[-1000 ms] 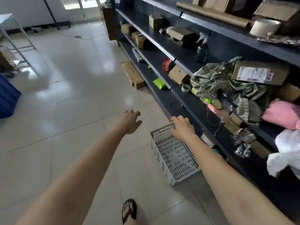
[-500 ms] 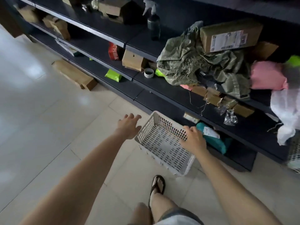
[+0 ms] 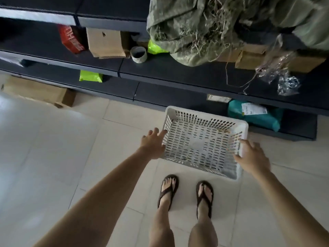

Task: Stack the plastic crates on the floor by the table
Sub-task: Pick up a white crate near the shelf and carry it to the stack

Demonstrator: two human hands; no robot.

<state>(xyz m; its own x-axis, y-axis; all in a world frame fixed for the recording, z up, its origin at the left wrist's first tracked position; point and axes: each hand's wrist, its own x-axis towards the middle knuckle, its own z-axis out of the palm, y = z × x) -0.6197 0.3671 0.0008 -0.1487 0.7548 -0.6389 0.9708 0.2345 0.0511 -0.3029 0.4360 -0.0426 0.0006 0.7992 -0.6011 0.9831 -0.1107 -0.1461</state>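
Note:
A white perforated plastic crate (image 3: 199,145) sits low in front of the dark shelving, empty, its open top facing me. My right hand (image 3: 252,155) grips the crate's right rim near the front corner, thumb on the inside. On the other side, my left hand (image 3: 153,143) reaches in with straight fingers, and the fingertips touch the outside of the crate's left wall. Whether the crate rests on the tiled floor or hangs just above it cannot be told. No other crate is in view.
Dark shelves (image 3: 178,72) run across the top, loaded with cardboard boxes, a green sack (image 3: 204,25) and a teal parcel (image 3: 254,114). A long cardboard box (image 3: 37,91) lies on the floor at left. My feet in sandals (image 3: 185,191) stand just behind the crate.
The view swung down and to the right, facing the shelves squarely. My left hand moved from beside the crate to touch its left wall. The right hand stayed on the rim.

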